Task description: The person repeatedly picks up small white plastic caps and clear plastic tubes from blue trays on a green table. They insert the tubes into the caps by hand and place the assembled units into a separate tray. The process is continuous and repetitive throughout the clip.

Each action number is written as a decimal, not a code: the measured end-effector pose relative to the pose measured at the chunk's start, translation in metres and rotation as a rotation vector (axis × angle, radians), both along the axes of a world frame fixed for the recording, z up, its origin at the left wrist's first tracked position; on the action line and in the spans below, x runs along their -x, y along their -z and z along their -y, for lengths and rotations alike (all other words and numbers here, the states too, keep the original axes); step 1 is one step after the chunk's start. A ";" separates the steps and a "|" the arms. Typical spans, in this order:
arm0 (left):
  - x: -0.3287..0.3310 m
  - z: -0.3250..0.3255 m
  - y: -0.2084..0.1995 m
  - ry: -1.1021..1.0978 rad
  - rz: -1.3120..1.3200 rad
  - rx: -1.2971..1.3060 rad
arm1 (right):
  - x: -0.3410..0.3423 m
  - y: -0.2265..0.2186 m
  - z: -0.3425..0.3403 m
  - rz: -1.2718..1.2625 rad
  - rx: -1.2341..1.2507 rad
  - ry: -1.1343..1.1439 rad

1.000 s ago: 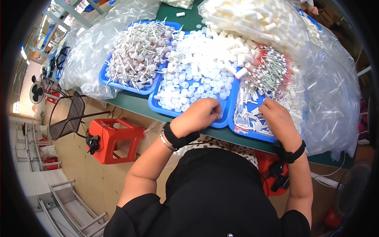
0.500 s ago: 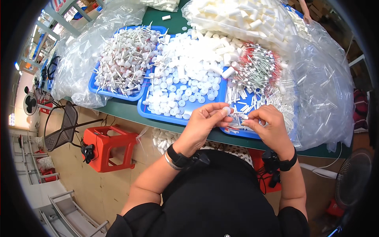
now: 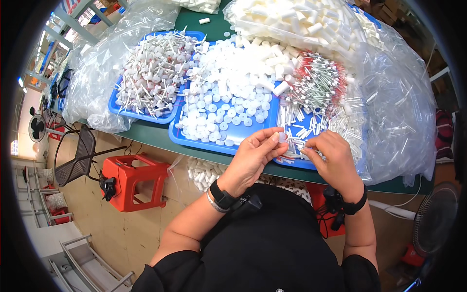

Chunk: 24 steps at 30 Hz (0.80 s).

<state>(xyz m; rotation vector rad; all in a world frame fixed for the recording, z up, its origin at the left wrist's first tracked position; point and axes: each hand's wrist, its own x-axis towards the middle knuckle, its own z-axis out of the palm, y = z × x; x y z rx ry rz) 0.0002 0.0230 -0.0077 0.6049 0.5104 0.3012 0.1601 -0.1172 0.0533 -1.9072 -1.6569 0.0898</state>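
Pinched between thumb and fingers of my left hand (image 3: 253, 155) is a small translucent white plastic disc (image 3: 282, 137), held above the near edge of the blue tray on the right. A short way to its right, my right hand (image 3: 335, 158) is closed in a pinch; whatever lies between its fingertips is too small to name. Beneath and beyond the hands, short white tubes (image 3: 302, 132) lie loose in the right blue tray (image 3: 311, 120). A heap of thin parts with red wire ends and white tips (image 3: 318, 87) rests behind them.
The middle blue tray (image 3: 243, 131) carries loose discs and white cylinders. Finished-looking stick-and-disc pieces (image 3: 155, 73) fill the left tray. Plastic bags (image 3: 399, 107) flank the green table (image 3: 204, 155). A red stool (image 3: 136, 182) and a fan (image 3: 435, 219) stand below.
My right hand's fingers have shifted slightly, and the left hand still pinches the disc. A person's hand at the far right top has left the view.
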 end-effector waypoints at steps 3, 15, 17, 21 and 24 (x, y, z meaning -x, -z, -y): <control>-0.001 0.001 0.000 -0.008 0.019 0.021 | 0.001 0.000 0.000 0.029 -0.012 -0.009; -0.003 0.003 -0.005 0.037 -0.010 -0.014 | 0.006 -0.004 -0.003 0.213 -0.113 -0.033; -0.004 0.005 -0.005 0.062 0.004 0.055 | 0.009 0.001 -0.004 0.167 -0.134 -0.025; -0.007 0.015 0.001 0.089 0.063 0.216 | 0.018 0.016 -0.002 -0.232 -0.057 0.118; -0.006 0.021 0.004 0.095 0.109 0.261 | 0.025 0.020 -0.004 -0.723 -0.011 0.227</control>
